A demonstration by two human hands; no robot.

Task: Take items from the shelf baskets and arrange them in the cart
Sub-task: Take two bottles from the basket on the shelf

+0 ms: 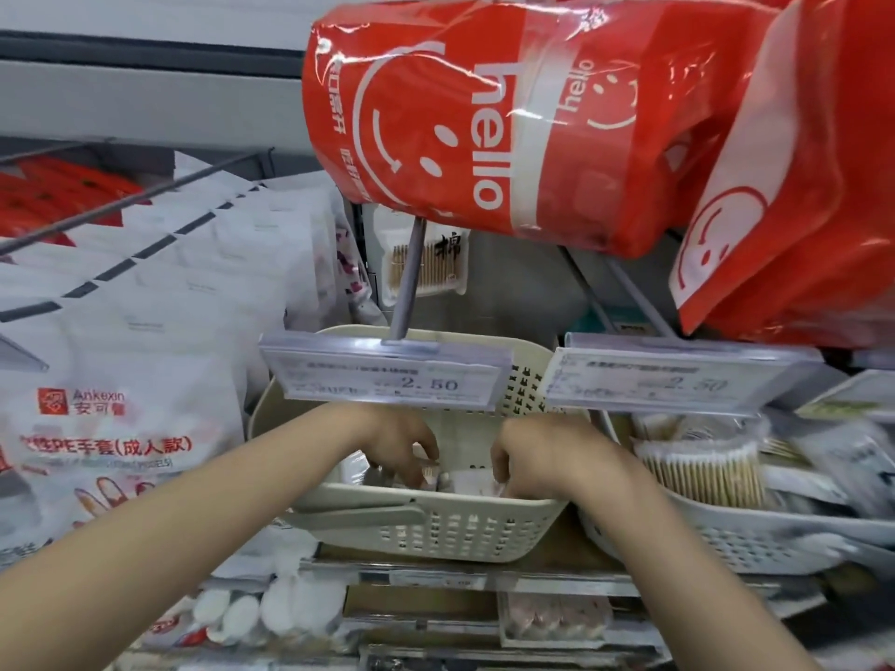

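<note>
Both forearms reach forward into the beige basket (pixel 465 527) on the shelf, center frame. Left hand (pixel 402 447) has fingers curled down onto small packets (pixel 465 479) inside the basket, seems to pinch one but the grip is partly hidden by the rim. Right hand (pixel 537 457) also has fingers curled down into the same packets at the basket's right side; cannot tell if it actually holds one. Just right of it, a white basket (pixel 755 540) with cotton swabs (pixel 702 469). Below the shelf edge, cotton pads (pixel 252 610). Left, white glove packs (pixel 121 418) hang on hooks. Two price tags (pixel 387 375) reading 2.50 hang above the baskets. Behind, a swab pack (pixel 436 263) on the back wall. Top, red hello bags (pixel 484 113) hang overhead. Cart not in view.
</note>
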